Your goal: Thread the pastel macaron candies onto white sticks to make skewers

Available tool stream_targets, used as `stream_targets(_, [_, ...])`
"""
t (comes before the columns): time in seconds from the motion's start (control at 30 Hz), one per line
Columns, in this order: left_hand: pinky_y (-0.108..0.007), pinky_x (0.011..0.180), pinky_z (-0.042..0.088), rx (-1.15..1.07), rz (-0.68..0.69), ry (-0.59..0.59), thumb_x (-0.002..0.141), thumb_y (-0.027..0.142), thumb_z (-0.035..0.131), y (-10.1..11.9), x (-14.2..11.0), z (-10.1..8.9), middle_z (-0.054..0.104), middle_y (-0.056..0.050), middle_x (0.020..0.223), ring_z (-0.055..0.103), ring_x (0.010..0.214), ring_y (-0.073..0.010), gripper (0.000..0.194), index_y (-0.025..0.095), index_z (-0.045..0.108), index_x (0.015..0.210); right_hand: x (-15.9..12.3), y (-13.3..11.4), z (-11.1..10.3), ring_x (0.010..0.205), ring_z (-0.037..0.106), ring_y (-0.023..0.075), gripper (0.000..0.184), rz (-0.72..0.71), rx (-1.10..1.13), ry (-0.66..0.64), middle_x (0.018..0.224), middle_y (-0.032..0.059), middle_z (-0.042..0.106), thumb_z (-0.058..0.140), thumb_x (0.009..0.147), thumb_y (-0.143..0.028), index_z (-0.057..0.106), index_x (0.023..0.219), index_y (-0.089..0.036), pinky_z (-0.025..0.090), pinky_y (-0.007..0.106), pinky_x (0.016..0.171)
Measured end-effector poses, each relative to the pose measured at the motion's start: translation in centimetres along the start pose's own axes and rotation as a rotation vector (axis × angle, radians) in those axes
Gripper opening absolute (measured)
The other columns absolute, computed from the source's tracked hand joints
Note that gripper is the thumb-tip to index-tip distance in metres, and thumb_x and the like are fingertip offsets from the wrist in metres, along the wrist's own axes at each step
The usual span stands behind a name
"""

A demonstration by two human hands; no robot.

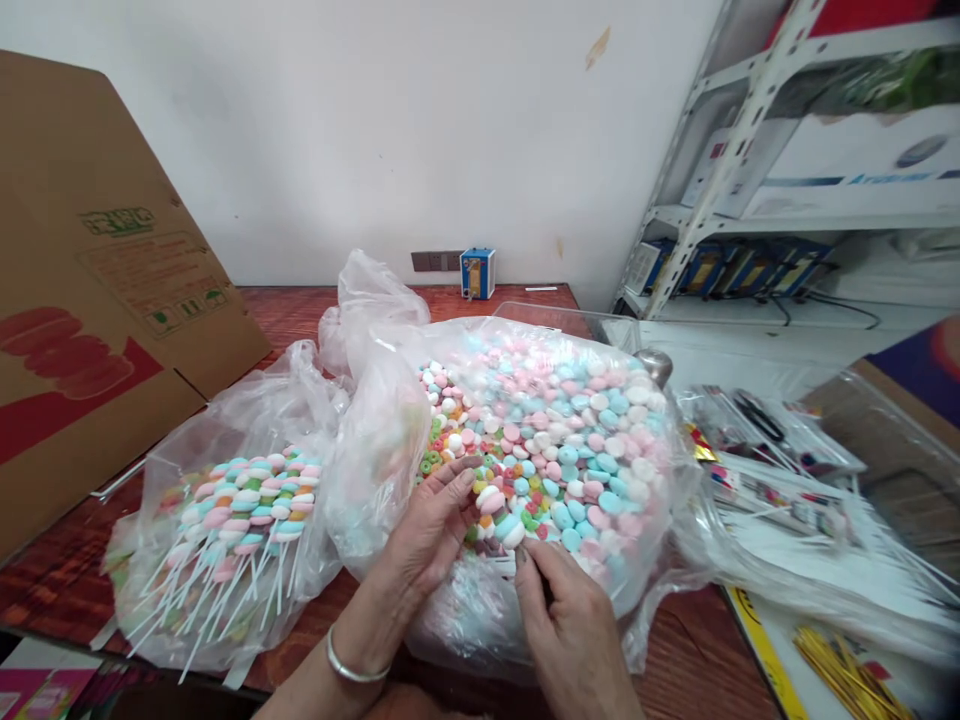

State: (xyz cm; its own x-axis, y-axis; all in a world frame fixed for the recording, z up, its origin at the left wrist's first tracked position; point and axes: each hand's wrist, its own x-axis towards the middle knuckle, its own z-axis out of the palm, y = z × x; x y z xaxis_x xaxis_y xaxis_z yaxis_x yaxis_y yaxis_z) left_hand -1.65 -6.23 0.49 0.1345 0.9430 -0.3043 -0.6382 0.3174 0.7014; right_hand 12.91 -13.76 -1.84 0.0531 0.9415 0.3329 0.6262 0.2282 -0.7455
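Note:
A big clear plastic bag [660, 560] full of loose pink, blue and white round candies [592, 440] and small coloured rings sits in front of me. My left hand [431, 530], a silver bangle on its wrist, pinches a short stack of candies [499, 515] at the bag's near side. My right hand [559, 610] is just below, fingers closed on the lower end of that stack, where a thin stick seems to run. A second clear bag [187, 470] to the left holds several finished candy skewers [255, 505] on white sticks.
A large brown cardboard box [90, 330] leans at the left. Packs of white sticks [810, 520] and wrapping material lie at the right. A metal shelf rack [750, 140] stands at the back right, a small blue box [478, 272] by the wall. The table [697, 660] is reddish wood.

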Motion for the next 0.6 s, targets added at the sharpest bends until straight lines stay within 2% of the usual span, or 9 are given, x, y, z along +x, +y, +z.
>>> stream_targets(0.13, [-0.023, 0.068, 0.059, -0.093, 0.015, -0.019, 0.061, 0.022, 0.094, -0.8, 0.0, 0.4, 0.072, -0.004, 0.077, 0.068, 0.069, -0.0125, 0.036, 0.011, 0.073, 0.088, -0.2, 0.1, 0.7, 0.068, 0.061, 0.0155, 0.030, 0.039, 0.045, 0.018, 0.074, 0.0019, 0.066, 0.039, 0.098, -0.024, 0.057, 0.075, -0.021, 0.042, 0.023, 0.065])
stream_targets(0.3, [-0.025, 0.073, 0.060, -0.219, 0.055, 0.073, 0.060, 0.015, 0.093, -2.0, 0.0, 0.7, 0.075, -0.006, 0.087, 0.071, 0.080, -0.0154, 0.034, 0.014, 0.072, 0.086, 0.0, 0.0, 0.7, 0.069, 0.059, 0.0163, 0.033, 0.167, 0.144, -0.049, 0.071, 0.0014, 0.063, 0.040, 0.098, -0.031, 0.052, 0.069, -0.022, 0.042, 0.023, 0.063])
stream_targets(0.37, [-0.025, 0.071, 0.060, -0.246, 0.052, 0.080, 0.062, 0.013, 0.092, -2.3, 0.0, 0.7, 0.075, -0.007, 0.087, 0.070, 0.077, -0.0156, 0.032, 0.015, 0.071, 0.087, 0.0, -0.1, 0.6, 0.069, 0.058, 0.0168, 0.034, 0.211, 0.198, -0.076, 0.070, 0.0013, 0.062, 0.041, 0.097, -0.036, 0.051, 0.068, -0.021, 0.042, 0.024, 0.063])
stream_targets(0.5, [-0.027, 0.068, 0.059, -0.291, 0.007, 0.077, 0.071, 0.014, 0.086, -2.7, -0.2, 0.7, 0.073, -0.008, 0.090, 0.068, 0.072, -0.0146, 0.023, 0.015, 0.070, 0.088, 0.0, -0.3, 0.2, 0.073, 0.059, 0.0185, 0.036, 0.290, 0.345, -0.136, 0.069, 0.0008, 0.061, 0.045, 0.095, -0.044, 0.055, 0.069, -0.020, 0.044, 0.024, 0.064])
stream_targets(0.6, [-0.027, 0.065, 0.058, -0.329, -0.030, 0.083, 0.076, 0.013, 0.082, -2.7, -0.4, 0.9, 0.072, -0.010, 0.091, 0.066, 0.068, -0.0138, 0.015, 0.014, 0.069, 0.084, 0.1, -0.5, -0.2, 0.079, 0.061, 0.0200, 0.035, 0.309, 0.457, -0.157, 0.071, 0.0007, 0.061, 0.050, 0.093, -0.046, 0.061, 0.073, -0.020, 0.047, 0.025, 0.070])
